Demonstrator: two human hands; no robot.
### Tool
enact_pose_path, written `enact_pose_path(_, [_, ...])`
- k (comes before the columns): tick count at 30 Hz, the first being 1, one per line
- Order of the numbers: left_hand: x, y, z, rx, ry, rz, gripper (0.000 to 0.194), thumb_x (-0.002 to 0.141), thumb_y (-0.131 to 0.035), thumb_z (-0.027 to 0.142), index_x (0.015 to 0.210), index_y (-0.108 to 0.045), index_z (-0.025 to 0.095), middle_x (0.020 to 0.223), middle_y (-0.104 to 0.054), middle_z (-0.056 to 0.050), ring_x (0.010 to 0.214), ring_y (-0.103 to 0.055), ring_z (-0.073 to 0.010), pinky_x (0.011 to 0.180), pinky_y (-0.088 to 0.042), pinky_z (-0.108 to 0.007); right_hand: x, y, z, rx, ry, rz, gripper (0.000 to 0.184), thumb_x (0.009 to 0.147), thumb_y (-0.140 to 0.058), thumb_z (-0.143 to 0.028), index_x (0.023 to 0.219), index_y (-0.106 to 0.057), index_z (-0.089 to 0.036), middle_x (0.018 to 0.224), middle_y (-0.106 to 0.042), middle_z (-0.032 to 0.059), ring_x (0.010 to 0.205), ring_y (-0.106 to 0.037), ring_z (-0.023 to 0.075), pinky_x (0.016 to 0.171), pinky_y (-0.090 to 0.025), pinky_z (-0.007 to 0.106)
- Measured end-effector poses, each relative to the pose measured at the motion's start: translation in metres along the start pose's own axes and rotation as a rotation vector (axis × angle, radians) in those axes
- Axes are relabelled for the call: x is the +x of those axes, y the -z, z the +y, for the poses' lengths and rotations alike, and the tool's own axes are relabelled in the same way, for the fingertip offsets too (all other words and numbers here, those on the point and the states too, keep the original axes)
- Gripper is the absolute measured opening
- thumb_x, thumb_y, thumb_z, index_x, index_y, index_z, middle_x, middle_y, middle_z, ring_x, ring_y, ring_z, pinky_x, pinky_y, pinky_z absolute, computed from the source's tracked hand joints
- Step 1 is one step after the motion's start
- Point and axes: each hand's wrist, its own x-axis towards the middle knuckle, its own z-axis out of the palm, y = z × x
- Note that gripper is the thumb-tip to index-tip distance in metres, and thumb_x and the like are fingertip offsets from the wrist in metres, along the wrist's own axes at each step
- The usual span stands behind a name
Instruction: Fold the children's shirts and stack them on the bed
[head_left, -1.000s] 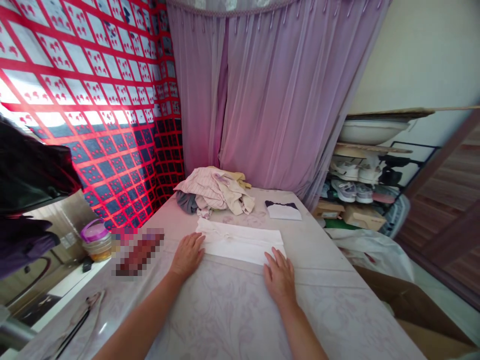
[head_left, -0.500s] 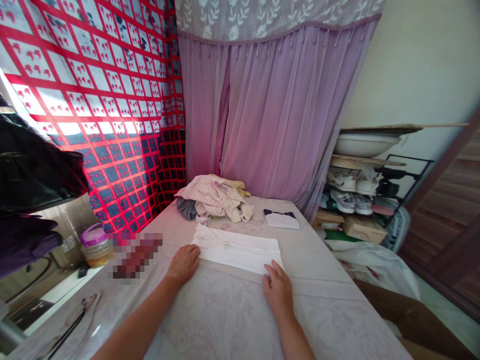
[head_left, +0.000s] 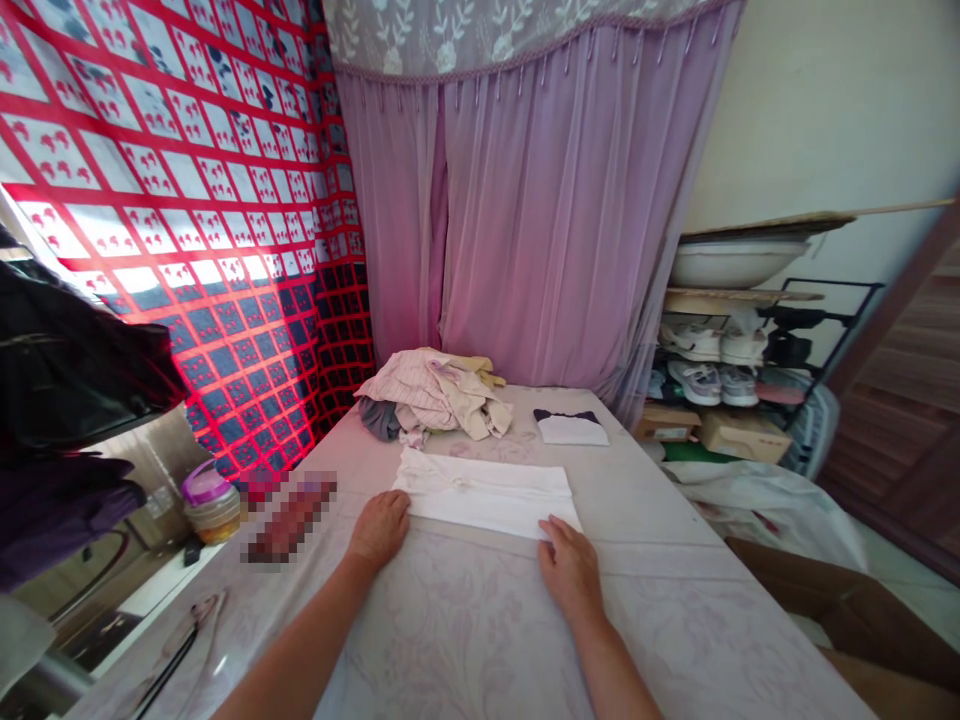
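A white cloth garment (head_left: pixel 487 492), folded into a long flat strip, lies crosswise on the table. At its near left corner my left hand (head_left: pixel 379 530) has its fingers curled together over the edge. My right hand (head_left: pixel 573 575) closes its bent fingers on the near right corner; the fingertips are partly hidden. Beyond the strip, to the right, lies a small folded white garment with a dark band (head_left: pixel 571 428). A loose heap of clothes (head_left: pixel 435 393), pink striped, beige and grey, sits at the far left.
The table (head_left: pixel 450 620) has a pale patterned cover. Glasses (head_left: pixel 180 650) and a blurred-out reddish item (head_left: pixel 292 520) lie on its left side. A purple-lidded jar (head_left: pixel 210 500) stands beyond the left edge. On the right are a shoe rack (head_left: pixel 750 290) and an open cardboard box (head_left: pixel 862 610).
My fingers, which lay flatter on the white garment's ends, have curled in at its near corners. The garment stays folded in about the same place. The camera view has shifted slightly.
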Motion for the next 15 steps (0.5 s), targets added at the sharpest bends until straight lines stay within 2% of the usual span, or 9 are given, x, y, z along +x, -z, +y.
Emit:
enact_pose_path(7, [0.0012,-0.0016,-0.0018,-0.027,-0.005,0.016,0.02,0.085,-0.044,0.016,0.096,-0.061,0.017,0.107,-0.064,-0.009,0.103,-0.056,-0.0212,0.093,-0.039,-0.034,-0.0002,0.003,-0.0013,0.022,-0.007,-0.006,0.032,0.08,-0.044,-0.018,0.101,-0.068,-0.022,0.112,-0.066,0.0057,0.108,-0.057,0.0206,0.097,-0.038,0.037])
enact_pose_path(15, [0.0008,-0.004,-0.0041,-0.094,-0.002,0.027,0.021,0.084,-0.047,0.017,0.098,-0.061,0.019,0.109,-0.064,-0.008,0.102,-0.056,-0.0208,0.094,-0.039,-0.034,0.0,0.0065,0.0005,-0.014,0.014,-0.052,0.032,0.081,-0.044,-0.019,0.101,-0.068,-0.019,0.113,-0.066,0.0077,0.109,-0.057,0.0222,0.097,-0.038,0.038])
